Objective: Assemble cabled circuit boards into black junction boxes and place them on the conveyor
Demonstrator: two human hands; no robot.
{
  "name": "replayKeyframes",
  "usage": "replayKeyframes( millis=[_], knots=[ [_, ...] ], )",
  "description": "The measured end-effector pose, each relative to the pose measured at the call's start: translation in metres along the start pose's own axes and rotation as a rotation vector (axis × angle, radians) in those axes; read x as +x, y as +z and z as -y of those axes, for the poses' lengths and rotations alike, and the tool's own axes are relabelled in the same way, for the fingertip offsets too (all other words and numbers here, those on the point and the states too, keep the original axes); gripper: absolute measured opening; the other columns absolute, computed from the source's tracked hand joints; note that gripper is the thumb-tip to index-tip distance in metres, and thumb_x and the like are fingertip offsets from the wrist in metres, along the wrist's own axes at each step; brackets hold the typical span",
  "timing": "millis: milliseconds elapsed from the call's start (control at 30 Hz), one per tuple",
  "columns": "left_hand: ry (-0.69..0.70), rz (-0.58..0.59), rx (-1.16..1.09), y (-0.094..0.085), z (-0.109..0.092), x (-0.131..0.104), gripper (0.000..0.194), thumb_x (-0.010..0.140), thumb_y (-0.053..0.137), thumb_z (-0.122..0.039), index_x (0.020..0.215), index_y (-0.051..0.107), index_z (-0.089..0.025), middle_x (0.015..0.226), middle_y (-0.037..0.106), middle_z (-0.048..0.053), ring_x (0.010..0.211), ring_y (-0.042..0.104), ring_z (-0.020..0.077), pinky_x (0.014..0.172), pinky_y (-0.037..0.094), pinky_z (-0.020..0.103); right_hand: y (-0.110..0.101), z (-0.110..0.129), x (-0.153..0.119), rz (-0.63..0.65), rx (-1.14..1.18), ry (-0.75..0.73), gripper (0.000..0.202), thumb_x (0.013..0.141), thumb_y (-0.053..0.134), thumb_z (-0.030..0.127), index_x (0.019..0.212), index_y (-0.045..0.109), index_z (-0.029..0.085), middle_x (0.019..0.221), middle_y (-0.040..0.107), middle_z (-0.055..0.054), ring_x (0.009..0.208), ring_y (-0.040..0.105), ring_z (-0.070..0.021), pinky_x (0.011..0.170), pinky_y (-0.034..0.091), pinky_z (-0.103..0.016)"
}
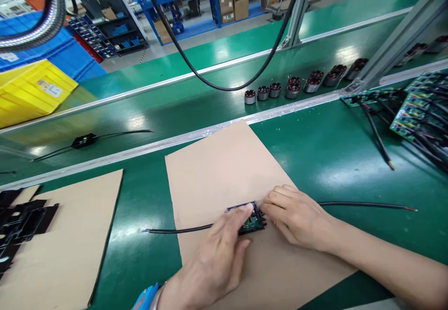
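Observation:
A small black housing with a green circuit board inside (252,225) lies on a sheet of cardboard (217,170). Black cables run out from it, one to the left (175,230) and one to the right (367,203). My left hand (220,249) rests over the housing's left part, fingertips pressing on its top edge and board, thumb apart. At the housing's right side, my right hand (294,214) has its fingers curled together where the right cable meets it. Those fingers hide that end of the cable.
Black housings (24,226) lie on another cardboard sheet (80,235) at left. Circuit boards with cables (423,114) are piled at right. Beyond the metal rail stand several motor stators (276,90) and a cabled unit (84,141). A black cable (224,87) hangs overhead.

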State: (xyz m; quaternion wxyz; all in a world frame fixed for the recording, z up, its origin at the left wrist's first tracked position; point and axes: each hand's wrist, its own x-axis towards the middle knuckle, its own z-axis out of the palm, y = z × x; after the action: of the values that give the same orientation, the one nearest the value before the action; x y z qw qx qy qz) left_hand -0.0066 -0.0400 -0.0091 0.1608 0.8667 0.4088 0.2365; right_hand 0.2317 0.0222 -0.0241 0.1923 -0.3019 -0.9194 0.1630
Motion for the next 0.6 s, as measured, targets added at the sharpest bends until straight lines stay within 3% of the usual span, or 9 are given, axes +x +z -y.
replayKeyframes(
  millis=[133,200,300,400,500,600],
  knots=[
    [-0.175,-0.124,-0.038,-0.035,0.019,0.005,0.033,0.089,0.056,-0.014,0.122,0.052,-0.017,0.108,0.066,0.008,0.103,0.060,0.0199,0.089,0.052,0.035,-0.005,0.000,-0.001,0.002,0.108,0.063,0.022,0.089,0.047,0.014,0.103,0.064,0.015,0.088,0.060,-0.008,0.083,0.051,-0.0208,0.077,0.040,-0.036],
    [-0.262,-0.048,-0.072,-0.041,0.029,0.006,0.021,0.089,0.058,-0.019,0.110,0.056,-0.020,0.099,0.066,0.005,0.094,0.061,0.0197,0.081,0.052,0.035,-0.008,0.004,0.001,-0.029,0.205,0.130,0.022,0.087,0.050,0.015,0.104,0.062,0.015,0.092,0.061,-0.008,0.086,0.053,-0.0208,0.078,0.042,-0.035],
    [-0.322,0.086,-0.179,-0.037,0.036,0.007,0.021,0.087,0.060,-0.021,0.107,0.057,-0.021,0.100,0.064,0.004,0.093,0.060,0.0206,0.082,0.051,0.037,-0.012,0.015,0.013,-0.018,0.267,0.279,0.018,0.086,0.052,0.019,0.102,0.060,0.016,0.094,0.063,-0.008,0.090,0.056,-0.0205,0.079,0.045,-0.033],
    [-0.323,0.117,-0.226,-0.029,0.034,0.008,0.030,0.083,0.064,-0.022,0.112,0.055,-0.022,0.105,0.063,0.005,0.098,0.059,0.0222,0.086,0.050,0.040,-0.016,0.024,0.036,0.166,0.098,0.391,0.013,0.083,0.054,0.021,0.093,0.060,0.017,0.089,0.065,-0.008,0.086,0.059,-0.0233,0.076,0.045,-0.035],
    [-0.285,0.082,-0.207,-0.025,0.029,0.007,0.036,0.084,0.062,-0.021,0.119,0.052,-0.022,0.110,0.061,0.007,0.102,0.057,0.0236,0.088,0.048,0.041,-0.021,0.026,0.059,0.398,-0.053,0.409,0.010,0.078,0.057,0.020,0.086,0.060,0.018,0.082,0.067,-0.008,0.079,0.062,-0.0259,0.069,0.044,-0.036],
    [-0.157,0.028,-0.118,-0.023,0.019,0.005,0.036,0.086,0.056,-0.016,0.122,0.051,-0.020,0.117,0.060,0.009,0.107,0.054,0.0241,0.092,0.045,0.041,-0.030,0.021,0.068,0.497,-0.019,0.395,0.012,0.077,0.058,0.019,0.088,0.061,0.019,0.082,0.068,-0.007,0.081,0.063,-0.0263,0.070,0.044,-0.035]
  ],
)
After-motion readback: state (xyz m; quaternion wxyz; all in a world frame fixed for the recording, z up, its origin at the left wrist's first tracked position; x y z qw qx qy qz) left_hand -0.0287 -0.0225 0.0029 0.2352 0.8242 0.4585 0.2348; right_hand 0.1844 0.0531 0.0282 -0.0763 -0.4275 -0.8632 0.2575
